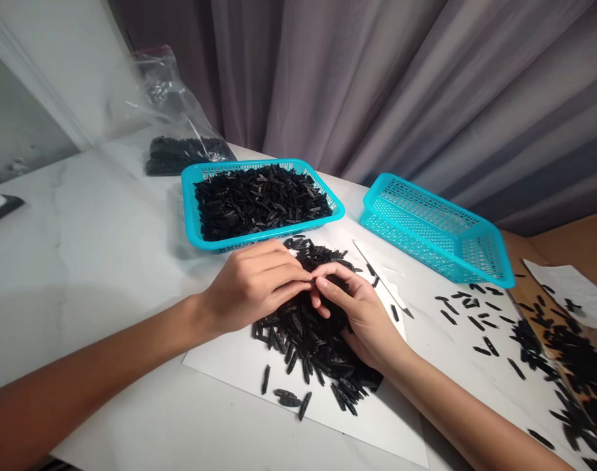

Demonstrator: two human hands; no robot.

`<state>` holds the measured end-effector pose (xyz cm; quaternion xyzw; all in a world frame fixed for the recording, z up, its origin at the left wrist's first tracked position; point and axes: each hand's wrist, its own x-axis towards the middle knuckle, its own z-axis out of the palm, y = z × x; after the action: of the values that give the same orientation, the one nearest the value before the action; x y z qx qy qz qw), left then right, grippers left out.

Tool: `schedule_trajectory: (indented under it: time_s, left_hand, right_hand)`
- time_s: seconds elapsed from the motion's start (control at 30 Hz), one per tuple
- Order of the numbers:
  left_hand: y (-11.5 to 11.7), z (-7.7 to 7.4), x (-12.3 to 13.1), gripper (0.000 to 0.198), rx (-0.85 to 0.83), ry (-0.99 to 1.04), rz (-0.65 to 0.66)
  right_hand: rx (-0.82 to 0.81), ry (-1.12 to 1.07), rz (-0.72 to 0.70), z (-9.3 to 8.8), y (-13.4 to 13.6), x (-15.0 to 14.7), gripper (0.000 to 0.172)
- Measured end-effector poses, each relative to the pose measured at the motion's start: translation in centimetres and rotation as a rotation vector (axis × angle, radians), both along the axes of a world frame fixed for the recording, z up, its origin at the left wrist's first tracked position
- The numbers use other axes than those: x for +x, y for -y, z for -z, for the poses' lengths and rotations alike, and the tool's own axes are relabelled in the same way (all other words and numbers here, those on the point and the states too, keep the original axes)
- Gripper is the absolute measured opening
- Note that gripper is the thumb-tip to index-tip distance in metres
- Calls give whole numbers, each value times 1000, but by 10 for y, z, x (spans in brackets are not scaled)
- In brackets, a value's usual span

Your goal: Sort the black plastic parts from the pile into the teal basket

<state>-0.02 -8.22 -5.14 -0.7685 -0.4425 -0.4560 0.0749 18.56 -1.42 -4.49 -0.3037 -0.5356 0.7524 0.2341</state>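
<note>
My left hand [259, 281] and my right hand [360, 304] meet fingertip to fingertip over a pile of small black pieces [323, 350]. Both pinch a small dark piece [312, 280], mostly hidden by the fingers. The pile lies on a white sheet [220, 366], with a few pieces loose at its front edge. Just behind my left hand is a turquoise basket [189, 212] full of the same black pieces. A thin white tool with a dark pointed tip [384, 281] rests to the right of the pile.
An empty turquoise basket [426, 245] sits at the back right. A clear plastic bag [180, 131] with black pieces stands at the back left. More black pieces [573, 356] are scattered at the right, near a white paper [576, 294]. Grey curtains [377, 78] hang behind.
</note>
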Motion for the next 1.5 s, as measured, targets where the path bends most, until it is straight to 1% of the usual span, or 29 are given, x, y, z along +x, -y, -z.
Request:
schedule_trajectory:
  time_s: [0.27,0.43,0.67,0.87,0.93,0.97,1.0,1.03,1.07,1.1,1.13,1.17,1.2,1.23,1.27,1.3,1.37,1.4,1.43,1.5]
  left_hand:
    - [-2,0,-2,7,44,30,-42]
    - [-1,3,-5,9,71,-28,-38]
    - [-2,3,-6,16,127,-83,-40]
    - [-1,5,-2,16,117,-100,-20]
    - [-1,5,-2,14,108,-114,-14]
    - [-1,3,-4,12,108,-122,-31]
    - [-2,0,-9,8,111,-123,-83]
    - [-4,-4,-15,5,112,-113,-173]
    - [-6,-8,-23,5,110,-94,-295]
    - [-8,-13,-32,7,99,-56,-451]
    - [-11,-17,-41,10,69,-29,-581]
    - [-13,-22,-48,19,42,-3,-670]
    - [-15,-25,-52,32,29,17,-709]
    - [-15,-27,-52,41,15,20,-695]
    - [-15,-28,-49,44,2,14,-638]
    - [-13,-27,-42,40,-17,-3,-540]
    - [-7,-21,-21,23,-93,-50,-265]
    - [-4,-17,-9,19,-138,-60,-142]
    - [0,-12,1,17,-189,-66,-48]
    - [5,-4,15,14,-278,-16,47]
  right_hand:
    - [-9,-37,11,2,-2,1,14]
    - [-23,-41,17,2,-2,2,16]
    - [-9,-41,8,4,-3,0,20]
    - [-6,-38,3,4,-2,1,22]
    - [1,-33,4,4,-2,2,22]
    - [6,-32,5,3,-2,2,22]
    - [10,-31,8,3,-2,1,22]
    - [10,-31,9,3,-2,1,22]
    - [5,-32,11,2,-2,0,23]
    - [-6,-37,12,2,-2,-1,23]
    - [-22,-44,12,1,-2,-1,24]
    - [-42,-51,16,1,-2,-2,25]
    - [-60,-58,22,0,-2,-3,26]
    - [-76,-65,29,-1,-1,-4,27]
    - [-90,-68,33,-2,-1,-4,28]
    - [-100,-70,32,-2,-1,-4,30]
    - [-117,-60,13,-3,-1,-4,33]
    - [-122,-50,0,-4,-1,-3,34]
    - [-123,-39,-11,-4,-1,-3,35]
    - [-120,-24,-20,-3,-1,-2,35]
